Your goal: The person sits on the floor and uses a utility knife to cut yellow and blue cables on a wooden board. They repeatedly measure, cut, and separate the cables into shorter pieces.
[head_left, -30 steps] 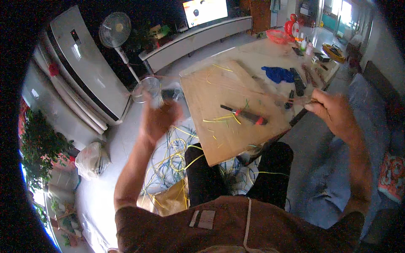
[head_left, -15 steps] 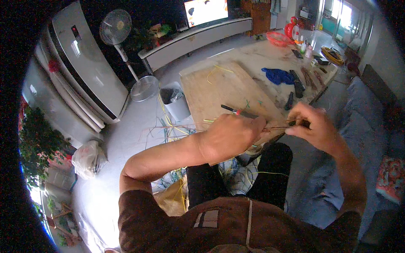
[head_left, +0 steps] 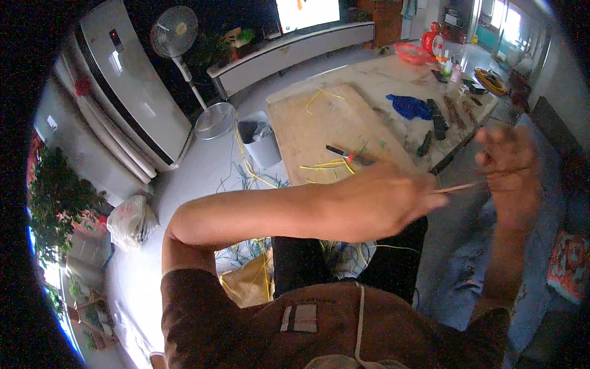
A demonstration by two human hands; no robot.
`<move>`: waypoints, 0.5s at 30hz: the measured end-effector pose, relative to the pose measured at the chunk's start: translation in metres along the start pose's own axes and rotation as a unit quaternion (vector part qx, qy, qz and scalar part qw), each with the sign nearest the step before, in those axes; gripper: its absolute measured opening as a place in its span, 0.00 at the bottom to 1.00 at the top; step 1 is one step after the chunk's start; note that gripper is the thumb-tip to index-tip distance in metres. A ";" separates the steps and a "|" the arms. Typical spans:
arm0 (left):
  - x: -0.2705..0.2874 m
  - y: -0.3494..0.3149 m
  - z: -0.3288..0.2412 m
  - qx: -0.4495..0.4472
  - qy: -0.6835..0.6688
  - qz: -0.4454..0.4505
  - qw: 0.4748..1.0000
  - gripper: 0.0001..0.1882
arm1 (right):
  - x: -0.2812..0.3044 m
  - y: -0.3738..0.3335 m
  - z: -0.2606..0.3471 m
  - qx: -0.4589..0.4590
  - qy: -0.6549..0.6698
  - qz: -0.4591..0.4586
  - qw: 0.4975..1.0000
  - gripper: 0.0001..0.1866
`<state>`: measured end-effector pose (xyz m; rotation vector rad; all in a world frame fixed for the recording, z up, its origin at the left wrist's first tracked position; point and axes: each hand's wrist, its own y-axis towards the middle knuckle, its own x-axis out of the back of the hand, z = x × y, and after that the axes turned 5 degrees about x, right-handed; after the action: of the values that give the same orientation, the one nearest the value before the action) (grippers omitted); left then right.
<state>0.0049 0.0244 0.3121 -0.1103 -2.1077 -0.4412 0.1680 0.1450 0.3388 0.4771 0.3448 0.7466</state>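
Note:
Reddish-brown strands that look like thin copper wire [head_left: 462,187] stretch between my two hands, right of the board's near corner. My left hand [head_left: 393,200] is closed, pinching their left end between thumb and fingers. My right hand [head_left: 509,161] is raised and smeared by motion; its fingers look curled, with the strands running across it. On the wooden board [head_left: 344,123] lies a knife [head_left: 339,151] with a black handle and a red collar, its blade partly hidden behind my left hand. Yellow wire pieces [head_left: 322,166] lie beside the knife.
The board rests on a marble-look table [head_left: 369,80]. A blue cloth [head_left: 409,107], dark strips [head_left: 439,120] and brown wire bundles [head_left: 452,111] lie farther right. A grey bin [head_left: 261,144] and a standing fan [head_left: 178,37] are to the left. Loose wires [head_left: 246,252] cover the floor around my legs.
Both hands have moved right, off the board, and farther apart. The strands now show stretched between them. My right hand has risen, and more yellow wire pieces are uncovered near the knife.

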 end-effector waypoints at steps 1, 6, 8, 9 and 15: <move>-0.001 0.004 -0.007 -0.028 -0.020 -0.017 0.999 0.16 | 0.002 -0.002 0.006 0.018 0.027 -0.013 0.999 0.09; -0.010 0.033 -0.034 -0.162 -0.110 -0.100 0.975 0.16 | 0.040 -0.012 0.030 0.130 0.108 -0.022 0.985 0.12; -0.012 0.043 -0.044 -0.148 -0.118 -0.104 0.976 0.16 | 0.050 -0.014 0.038 0.144 0.119 -0.010 0.982 0.13; -0.012 0.047 -0.050 -0.141 -0.123 -0.105 0.977 0.15 | 0.054 -0.016 0.043 0.149 0.124 -0.003 0.981 0.14; -0.011 0.072 -0.064 -0.129 0.021 -0.267 0.955 0.21 | 0.057 -0.010 0.057 0.165 0.122 0.050 0.977 0.19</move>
<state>0.0799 0.0704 0.3529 0.3262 -2.0117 -1.0308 0.2390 0.1630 0.3744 0.7221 0.6848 0.8519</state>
